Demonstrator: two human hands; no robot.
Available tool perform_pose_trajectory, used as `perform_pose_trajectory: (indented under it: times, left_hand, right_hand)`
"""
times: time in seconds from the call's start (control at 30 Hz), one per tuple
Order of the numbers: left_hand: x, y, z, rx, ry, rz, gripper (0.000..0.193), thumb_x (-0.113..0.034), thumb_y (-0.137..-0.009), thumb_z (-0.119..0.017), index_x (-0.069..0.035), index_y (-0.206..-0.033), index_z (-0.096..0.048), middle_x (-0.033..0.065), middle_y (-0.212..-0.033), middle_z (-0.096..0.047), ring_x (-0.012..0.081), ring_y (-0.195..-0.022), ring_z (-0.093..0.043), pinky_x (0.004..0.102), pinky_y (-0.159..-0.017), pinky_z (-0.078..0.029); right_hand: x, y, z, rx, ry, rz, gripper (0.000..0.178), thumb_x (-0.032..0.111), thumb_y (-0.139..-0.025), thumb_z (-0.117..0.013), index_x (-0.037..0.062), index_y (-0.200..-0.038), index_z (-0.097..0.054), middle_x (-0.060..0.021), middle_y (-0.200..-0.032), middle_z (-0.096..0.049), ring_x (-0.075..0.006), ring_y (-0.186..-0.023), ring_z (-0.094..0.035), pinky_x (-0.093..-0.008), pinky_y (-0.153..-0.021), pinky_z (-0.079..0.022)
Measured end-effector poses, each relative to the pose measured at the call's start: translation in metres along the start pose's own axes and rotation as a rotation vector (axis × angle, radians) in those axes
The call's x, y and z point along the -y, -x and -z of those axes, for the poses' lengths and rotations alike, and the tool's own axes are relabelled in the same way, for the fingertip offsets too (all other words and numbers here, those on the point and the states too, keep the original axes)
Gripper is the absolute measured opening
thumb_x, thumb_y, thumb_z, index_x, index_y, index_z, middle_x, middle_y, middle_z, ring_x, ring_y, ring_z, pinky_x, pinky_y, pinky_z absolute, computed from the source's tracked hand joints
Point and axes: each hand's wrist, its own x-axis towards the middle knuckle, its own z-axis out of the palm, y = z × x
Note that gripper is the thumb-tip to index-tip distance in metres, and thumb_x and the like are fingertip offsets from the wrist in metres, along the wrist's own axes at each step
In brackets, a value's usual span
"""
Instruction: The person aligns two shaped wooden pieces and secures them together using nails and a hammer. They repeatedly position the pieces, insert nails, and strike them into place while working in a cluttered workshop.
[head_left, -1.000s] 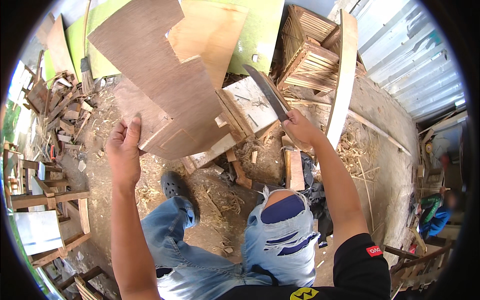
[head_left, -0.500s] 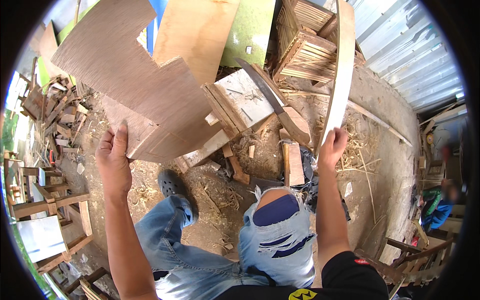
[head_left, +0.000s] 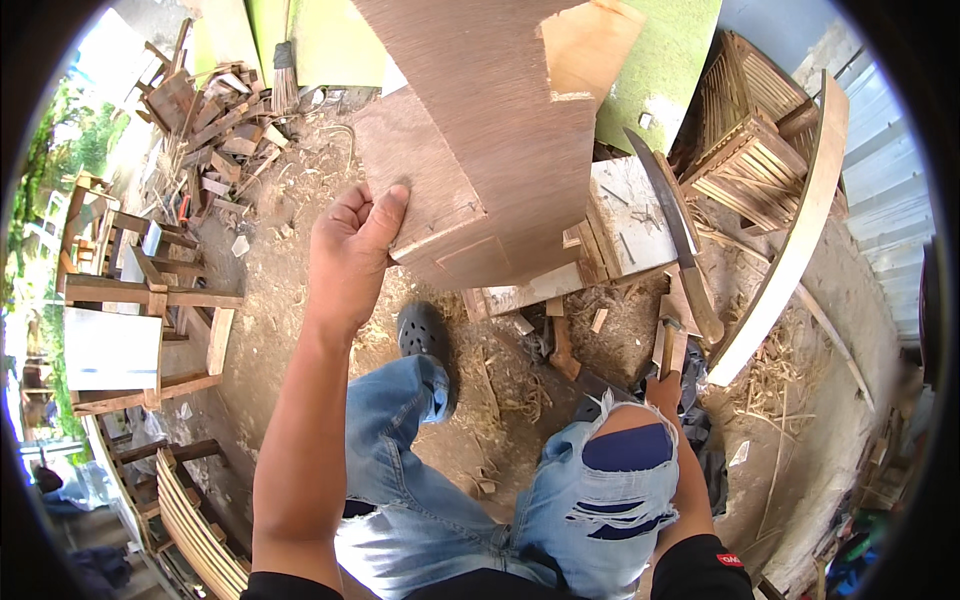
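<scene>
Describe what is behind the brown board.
Parts of a yellowish panel, a green sheet and a white block show past the brown board. Their covered portions, and anything else hidden there, cannot be seen.

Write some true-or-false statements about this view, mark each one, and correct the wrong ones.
1. The left hand grips the plywood sheet. True.
2. The right hand is partly hidden behind the knee of the ripped jeans. True.
3. The right hand holds the long knife. False: it lies apart from that hand, beside the white-topped block.
4. The broom is right of the plywood sheet. False: it is to the left.
5. The plywood sheet has a notch in its right edge. True.
</scene>
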Motion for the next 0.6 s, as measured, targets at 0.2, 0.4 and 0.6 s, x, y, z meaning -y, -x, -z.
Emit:
perform_pose_trajectory:
  times: [0.2,0.4,0.6]
  left_hand:
    - [0.0,0.0,-0.001,0.032,0.052,-0.003,0.039,-0.03,-0.097,-0.068,0.003,-0.117,-0.061,0.0065,-0.097,-0.071,0.009,-0.08,-0.066,0.0226,-0.07,-0.054]
    - [0.001,0.002,-0.001,0.061,0.097,-0.01,0.035,-0.029,-0.097,-0.068,0.001,-0.114,-0.062,0.0067,-0.093,-0.071,0.0085,-0.074,-0.065,0.0243,-0.064,-0.053]
    - [-0.001,0.0,0.005,0.091,0.084,0.003,0.031,-0.025,-0.092,-0.072,0.002,-0.102,-0.063,0.0059,-0.083,-0.068,0.0075,-0.064,-0.06,0.0223,-0.056,-0.049]
  right_hand:
    - [-0.053,0.032,0.052,0.086,-0.15,0.038,0.035,0.022,-0.078,-0.066,-0.0046,-0.1,-0.064,-0.0274,-0.088,-0.068,-0.0413,-0.091,-0.068,-0.0489,-0.082,-0.05]
    - [-0.038,0.1,0.163,-0.13,-0.4,-0.085,0.03,0.025,-0.083,-0.068,-0.0001,-0.099,-0.067,-0.012,-0.07,-0.063,-0.021,-0.048,-0.058,-0.035,-0.046,-0.046]
    - [0.108,0.137,0.294,-0.274,-0.637,0.316,0.027,0.021,-0.099,-0.06,-0.0014,-0.115,-0.058,0.0003,-0.057,-0.05,-0.0072,-0.041,-0.044,-0.0247,-0.037,-0.035]
